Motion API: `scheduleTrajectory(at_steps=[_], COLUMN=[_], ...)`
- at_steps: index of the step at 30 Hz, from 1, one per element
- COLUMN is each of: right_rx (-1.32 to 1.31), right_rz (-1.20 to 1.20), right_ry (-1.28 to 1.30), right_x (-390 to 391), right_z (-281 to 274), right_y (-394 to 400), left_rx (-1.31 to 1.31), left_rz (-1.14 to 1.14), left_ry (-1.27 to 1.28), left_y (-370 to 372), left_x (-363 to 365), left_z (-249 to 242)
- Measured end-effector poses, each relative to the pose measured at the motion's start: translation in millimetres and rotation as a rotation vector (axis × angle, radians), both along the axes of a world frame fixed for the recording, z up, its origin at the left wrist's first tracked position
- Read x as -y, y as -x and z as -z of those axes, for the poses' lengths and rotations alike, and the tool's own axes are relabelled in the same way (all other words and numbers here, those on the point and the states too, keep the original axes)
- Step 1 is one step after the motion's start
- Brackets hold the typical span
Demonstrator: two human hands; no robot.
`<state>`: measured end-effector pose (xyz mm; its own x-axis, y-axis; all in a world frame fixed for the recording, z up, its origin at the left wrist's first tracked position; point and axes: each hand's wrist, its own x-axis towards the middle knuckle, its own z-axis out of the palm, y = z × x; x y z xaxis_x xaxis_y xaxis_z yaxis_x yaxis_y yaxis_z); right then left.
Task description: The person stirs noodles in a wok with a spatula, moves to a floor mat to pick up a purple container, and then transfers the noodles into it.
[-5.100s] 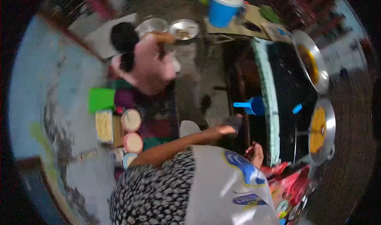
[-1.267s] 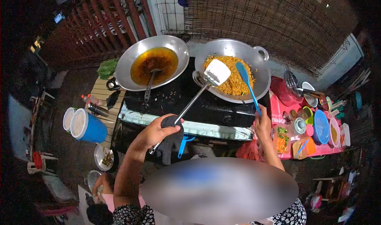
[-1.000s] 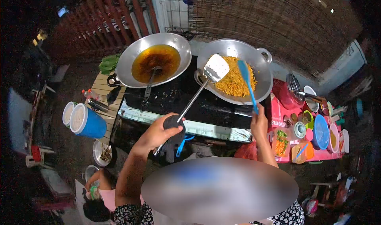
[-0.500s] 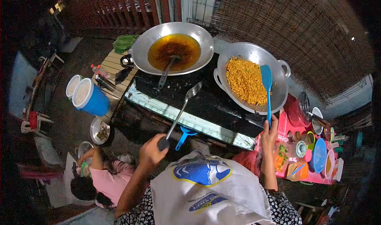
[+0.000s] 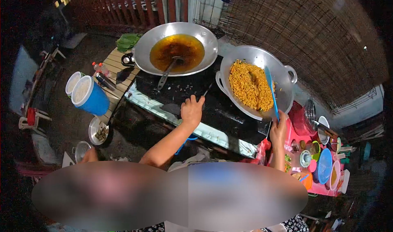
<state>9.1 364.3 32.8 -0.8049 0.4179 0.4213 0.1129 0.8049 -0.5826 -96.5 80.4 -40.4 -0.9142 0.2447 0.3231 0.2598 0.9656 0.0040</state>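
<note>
My left hand (image 5: 191, 112) is over the black stove top (image 5: 172, 88), fingers closed round the metal spatula (image 5: 208, 89), which shows only as a thin edge beyond the fingertips. The handle of a blue spatula (image 5: 272, 88) is in my right hand (image 5: 279, 127); its blade rests among the fried noodles (image 5: 249, 82) at their right side. These noodles lie in the right wok (image 5: 282, 93), with a dark furrow through them. To the left, a larger wok (image 5: 141, 47) holds brown oily liquid (image 5: 174, 47) and a slotted ladle (image 5: 163, 76).
On the left are a slatted table (image 5: 118, 64), green leaves (image 5: 127, 41), bottles (image 5: 100, 69), a blue bucket (image 5: 96, 99) and a bowl (image 5: 95, 129). A person's hand (image 5: 90, 155) is lower left. At right, a pink table (image 5: 323, 189) bears several bowls (image 5: 325, 166).
My left hand has moved up and right over the stove, turning the metal spatula nearly edge-on. The blue spatula's blade has turned narrower to view, and a furrow has appeared in the noodles.
</note>
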Motion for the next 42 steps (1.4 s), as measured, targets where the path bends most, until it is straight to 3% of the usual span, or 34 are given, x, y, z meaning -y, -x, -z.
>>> scheduleTrajectory(at_steps=[6, 10, 13, 15, 16, 18, 20, 21, 22, 24, 25, 26, 27, 29, 31, 34, 35, 36, 37, 38, 40, 41, 42], right_rx=[0.220, 0.171, 0.172, 0.406, 0.521, 0.355, 0.143, 0.043, -0.062, -0.242, -0.332, -0.279, -0.317, -0.444, -0.161, 0.189, 0.479, 0.427, 0.661, 0.872, 0.933, 0.923, 0.944], right_rz=[0.051, -0.038, -0.084, -0.084, -0.018, -0.120, -0.313, -0.190, -0.057, -0.288, -0.324, -0.432, -0.557, -0.878, -1.249, -1.656, -1.749, -1.996, -2.135, -2.119, -2.352, -2.462, -2.516], right_ry=[-0.220, -0.417, -0.600, -0.574, -0.362, -0.610, -0.707, -0.749, -0.782, -0.386, -0.467, -0.228, -0.193, -0.079, 0.061, -0.071, -0.013, -0.113, -0.106, -0.312, -0.471, -0.479, -0.550], right_x=[-11.1, -32.1, -52.9, -43.8, -32.3, -64.8, -83.7, -82.9, -64.7, -14.8, -1.1, 46.1, 82.4, 164.5, 234.4, 322.3, 342.0, 358.2, 367.9, 372.3, 380.0, 384.7, 376.5], right_z=[-6.8, 17.9, 25.3, 2.1, -8.5, 24.3, 26.0, 29.5, 15.1, -26.0, -30.8, -52.1, -63.0, -74.5, -72.9, -37.4, -24.3, -3.1, 21.2, 38.0, 73.2, 110.4, 131.1], right_y=[27.5, 47.5, 55.1, 55.3, 54.6, 60.3, 71.4, 80.5, 84.6, 98.9, 113.0, 105.4, 100.6, 91.0, 66.6, 3.4, -23.2, -50.0, -72.5, -101.0, -147.6, -113.4, -127.4], left_rx=[0.090, 0.177, 0.366, 0.360, 0.393, 0.213, 0.443, 0.318, 0.401, 0.319, 0.274, 0.216, 0.148, 0.066, -0.022, -0.127, -0.219, -0.262, -0.403, -0.542, -0.601, -0.632, -0.690], left_rz=[-0.017, -0.054, -0.142, -0.225, -0.268, -0.253, -0.302, -0.169, -0.271, -0.317, -0.350, -0.347, -0.328, -0.477, -0.632, -0.790, -0.863, -0.894, -0.908, -0.913, -1.022, -1.112, -1.172], left_ry=[0.056, -0.009, -0.375, -0.630, -0.754, -0.980, -1.428, -1.571, -1.642, -1.742, -1.744, -1.887, -2.033, -1.973, -1.799, -2.031, -1.843, -1.854, -1.872, -1.879, -1.784, -1.723, -1.741], left_y=[0.8, -1.6, -19.3, -41.4, -55.3, -81.8, -123.0, -141.4, -164.7, -210.8, -236.3, -261.3, -281.0, -316.8, -356.3, -404.6, -421.7, -441.8, -460.0, -478.3, -515.3, -459.0, -477.5], left_x=[-7.0, 0.0, 18.5, 41.3, 57.0, 88.2, 125.4, 138.7, 150.9, 167.0, 171.1, 170.3, 164.7, 151.2, 138.4, 116.0, 115.1, 111.0, 108.1, 105.7, 102.1, 109.8, 110.9], left_z=[15.2, 6.1, -26.4, -52.0, -65.0, -54.1, -69.2, -47.4, -53.1, -25.8, -12.5, 0.4, 11.6, 1.5, 10.2, 20.2, 6.4, 6.9, 7.0, 6.7, 3.1, 21.5, 25.5])
